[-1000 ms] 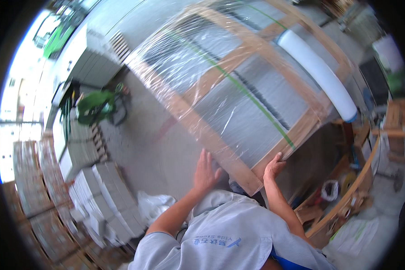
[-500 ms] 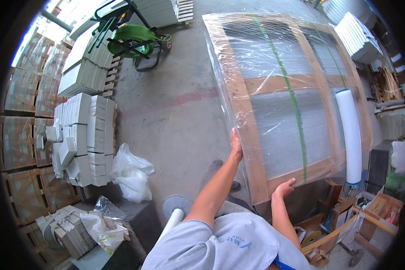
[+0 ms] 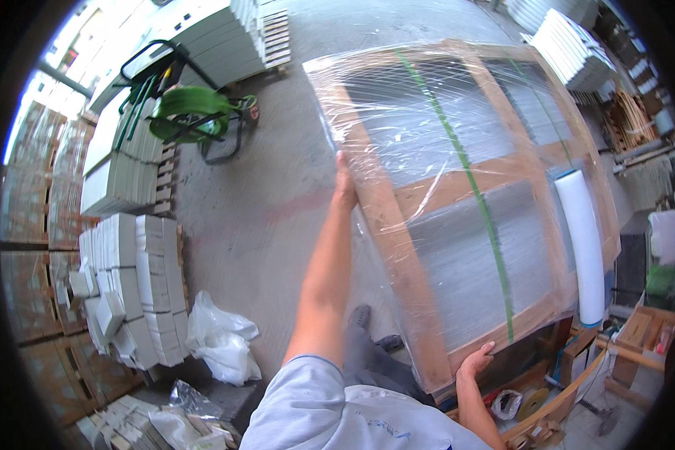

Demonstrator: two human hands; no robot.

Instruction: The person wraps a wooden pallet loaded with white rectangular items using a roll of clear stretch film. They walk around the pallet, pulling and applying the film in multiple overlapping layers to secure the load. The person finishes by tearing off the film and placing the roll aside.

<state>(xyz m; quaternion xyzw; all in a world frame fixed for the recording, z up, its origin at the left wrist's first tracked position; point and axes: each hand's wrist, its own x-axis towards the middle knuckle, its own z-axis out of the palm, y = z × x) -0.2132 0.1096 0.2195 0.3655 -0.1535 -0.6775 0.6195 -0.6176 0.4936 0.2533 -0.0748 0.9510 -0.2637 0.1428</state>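
Observation:
A flat wooden-framed crate [image 3: 397, 196], wrapped in clear stretch film and crossed by green straps [image 3: 465, 161], fills the right of the view. It sits tilted, its near-left corner close to my body. My left hand [image 3: 344, 184] grips the crate's left side, its arm stretched far forward. At the near edge, my right hand [image 3: 475, 361] holds the frame with the thumb on top; its other fingers are mostly hidden. A white roll of film [image 3: 580, 244] lies against the crate's right part, with its near end toward me.
Stacked white slabs [image 3: 131, 289] and a white plastic bag [image 3: 221, 337] are at the left. A green strap reel on a wheeled stand [image 3: 191, 116] stands farther off. Wooden boxes with tools [image 3: 645, 337] lie near right. More wrapped crates [image 3: 28, 202] line the far left.
My left hand has slid forward along the crate's left side. The crate appears turned somewhat, its far-left corner shifted left and its near edge lower in view. The right hand still holds the near edge.

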